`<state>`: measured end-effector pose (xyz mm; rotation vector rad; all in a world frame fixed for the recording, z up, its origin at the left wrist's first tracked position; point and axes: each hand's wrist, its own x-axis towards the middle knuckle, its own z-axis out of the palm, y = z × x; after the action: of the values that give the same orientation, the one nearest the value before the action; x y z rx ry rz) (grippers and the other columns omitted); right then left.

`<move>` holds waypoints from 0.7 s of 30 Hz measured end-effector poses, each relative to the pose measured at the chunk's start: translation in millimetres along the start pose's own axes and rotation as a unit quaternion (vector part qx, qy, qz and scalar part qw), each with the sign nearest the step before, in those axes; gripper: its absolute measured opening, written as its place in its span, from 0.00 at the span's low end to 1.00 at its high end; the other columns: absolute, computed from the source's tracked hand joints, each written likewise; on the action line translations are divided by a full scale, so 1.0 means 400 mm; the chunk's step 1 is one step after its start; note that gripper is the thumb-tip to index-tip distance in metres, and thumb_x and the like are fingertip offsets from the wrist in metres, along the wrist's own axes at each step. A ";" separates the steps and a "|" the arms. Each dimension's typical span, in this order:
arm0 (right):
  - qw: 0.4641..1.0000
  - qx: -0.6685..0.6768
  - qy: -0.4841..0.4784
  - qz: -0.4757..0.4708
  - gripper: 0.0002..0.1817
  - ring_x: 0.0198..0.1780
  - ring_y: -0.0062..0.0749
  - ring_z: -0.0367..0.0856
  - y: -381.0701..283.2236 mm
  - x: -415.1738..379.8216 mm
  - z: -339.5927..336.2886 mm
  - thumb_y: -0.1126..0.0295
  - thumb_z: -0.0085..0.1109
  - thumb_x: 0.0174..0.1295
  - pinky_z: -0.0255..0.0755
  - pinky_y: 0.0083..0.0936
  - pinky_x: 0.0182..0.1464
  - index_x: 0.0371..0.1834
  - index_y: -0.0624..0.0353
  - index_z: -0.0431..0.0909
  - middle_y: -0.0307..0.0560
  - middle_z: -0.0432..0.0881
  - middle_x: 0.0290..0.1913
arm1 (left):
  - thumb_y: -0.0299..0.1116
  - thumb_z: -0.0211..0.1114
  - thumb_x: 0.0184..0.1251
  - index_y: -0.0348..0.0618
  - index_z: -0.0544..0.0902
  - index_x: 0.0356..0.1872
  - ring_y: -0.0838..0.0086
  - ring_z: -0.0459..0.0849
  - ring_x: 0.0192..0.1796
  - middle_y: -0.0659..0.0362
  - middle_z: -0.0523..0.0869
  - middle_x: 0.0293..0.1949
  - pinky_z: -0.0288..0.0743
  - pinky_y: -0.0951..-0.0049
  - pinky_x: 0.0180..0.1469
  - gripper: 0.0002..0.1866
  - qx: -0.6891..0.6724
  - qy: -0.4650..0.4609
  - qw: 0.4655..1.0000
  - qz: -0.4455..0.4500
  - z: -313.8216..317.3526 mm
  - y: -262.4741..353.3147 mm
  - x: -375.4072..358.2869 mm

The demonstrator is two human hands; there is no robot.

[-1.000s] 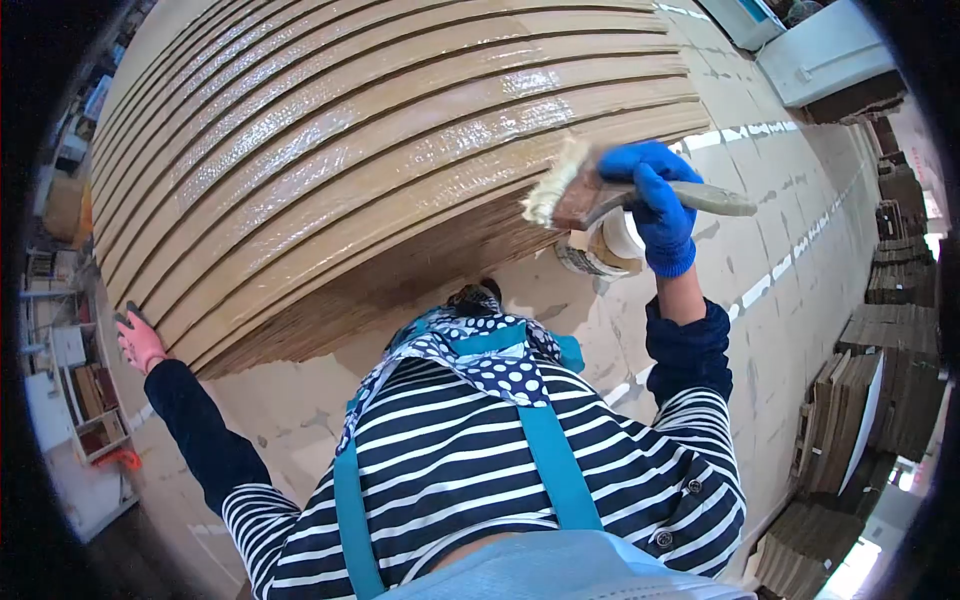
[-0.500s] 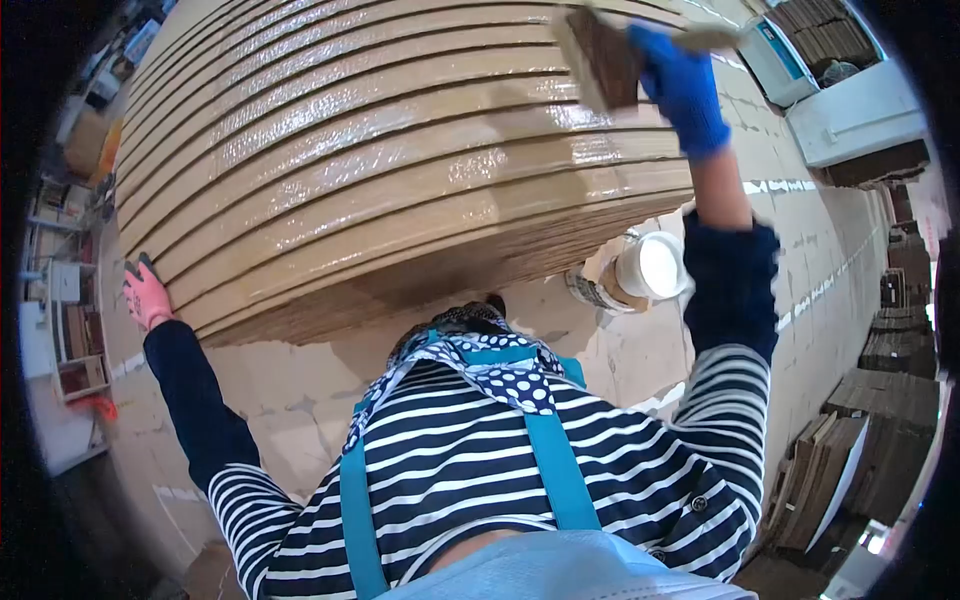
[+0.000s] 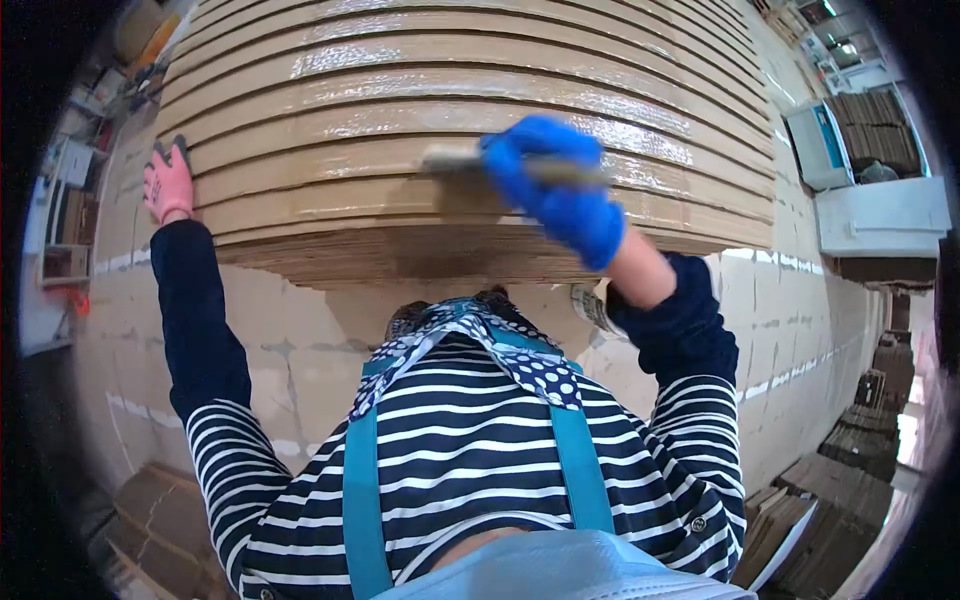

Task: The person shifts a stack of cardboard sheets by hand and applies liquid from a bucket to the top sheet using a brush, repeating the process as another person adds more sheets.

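Note:
My right hand (image 3: 565,185), in a blue glove, is closed round the handle of a wide brush (image 3: 455,162). The brush is blurred by motion and is over the front strips of a large stack of cardboard (image 3: 330,130). Wet, shiny patches cover many of the stepped strips. My left hand (image 3: 169,184), in a pink glove with dark fingertips, rests with its fingers spread at the left edge of the stack. Nothing is held in it.
Partly behind my right sleeve, a container (image 3: 592,308) stands on the floor near the stack. A white cabinet (image 3: 880,215) is at the right, with cardboard piles (image 3: 840,490) below it. Shelves (image 3: 70,225) stand at the far left.
My right hand has moved left and nearer with the brush. The view has turned, my left hand appears higher, and my right sleeve now hides the white bucket.

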<state>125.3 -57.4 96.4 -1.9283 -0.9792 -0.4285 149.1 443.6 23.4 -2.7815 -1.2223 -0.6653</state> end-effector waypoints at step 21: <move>0.942 -0.314 0.051 0.103 0.07 0.23 0.37 0.75 0.258 0.394 -0.035 0.62 0.56 0.47 0.69 0.27 0.29 0.23 0.52 0.77 0.45 0.76 0.22 | 0.58 0.36 0.57 0.51 0.57 0.59 0.57 0.58 0.59 0.51 0.59 0.58 0.49 0.57 0.58 0.32 -0.017 -0.031 0.999 -0.011 -0.048 0.031 -0.038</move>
<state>305.1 -25.1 144.6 -2.5162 -0.5965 -0.7795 141.8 420.6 36.5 -2.8411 -1.2655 -0.6120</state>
